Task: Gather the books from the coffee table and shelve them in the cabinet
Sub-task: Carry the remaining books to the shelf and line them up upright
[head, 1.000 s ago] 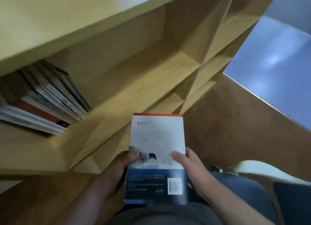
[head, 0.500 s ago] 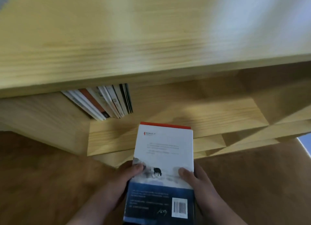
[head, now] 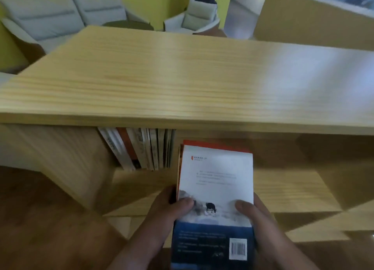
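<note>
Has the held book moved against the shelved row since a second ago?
Yes. The held book has advanced toward the cabinet; its top edge now lies beside the shelved row, no longer below it.

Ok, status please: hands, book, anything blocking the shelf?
The book gripped by left hand and right hand. Held before the cabinet shelf, not yet in. To its left, shelved books lean.

White-and-blue book [head: 215,180], apparently red-edged; pale wood-grain cabinet [head: 182,77].
</note>
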Demonstrator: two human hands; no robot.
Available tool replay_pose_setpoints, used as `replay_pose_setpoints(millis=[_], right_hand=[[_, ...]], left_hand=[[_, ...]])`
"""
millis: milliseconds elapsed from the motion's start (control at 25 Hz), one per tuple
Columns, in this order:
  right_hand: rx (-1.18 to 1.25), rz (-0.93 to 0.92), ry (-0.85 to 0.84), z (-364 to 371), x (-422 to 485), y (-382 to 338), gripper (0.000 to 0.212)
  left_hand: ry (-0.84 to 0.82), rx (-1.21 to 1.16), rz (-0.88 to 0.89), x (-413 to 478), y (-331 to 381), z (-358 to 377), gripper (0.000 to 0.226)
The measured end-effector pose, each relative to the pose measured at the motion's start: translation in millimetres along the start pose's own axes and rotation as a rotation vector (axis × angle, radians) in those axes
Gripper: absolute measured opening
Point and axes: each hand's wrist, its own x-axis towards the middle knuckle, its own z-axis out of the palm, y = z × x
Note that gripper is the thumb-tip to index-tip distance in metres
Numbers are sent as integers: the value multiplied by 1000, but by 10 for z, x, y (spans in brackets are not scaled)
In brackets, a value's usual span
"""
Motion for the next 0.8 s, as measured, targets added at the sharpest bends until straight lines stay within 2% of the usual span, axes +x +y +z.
replay_pose_setpoints(millis=[120, 320, 480, 640, 800], right_hand=[[-29, -46, -98, -224, 464, -179, 63], [-60, -136, -155, -531, 1168, -294, 56], [-88, -183, -257, -637, 1565, -208, 69], [-15, -271, -372, -488, 1851, -158, 69], [39, -349, -458, -346, 2011, -66, 65]], left_hand=[[82, 44, 130, 315, -11, 153, 65], [220, -13, 299, 910, -157, 390, 55], [299, -1, 447, 1154, -325, 450, 54], [389, 7, 638, 1360, -440, 314, 51], [458, 67, 821, 1406, -573, 255, 59]])
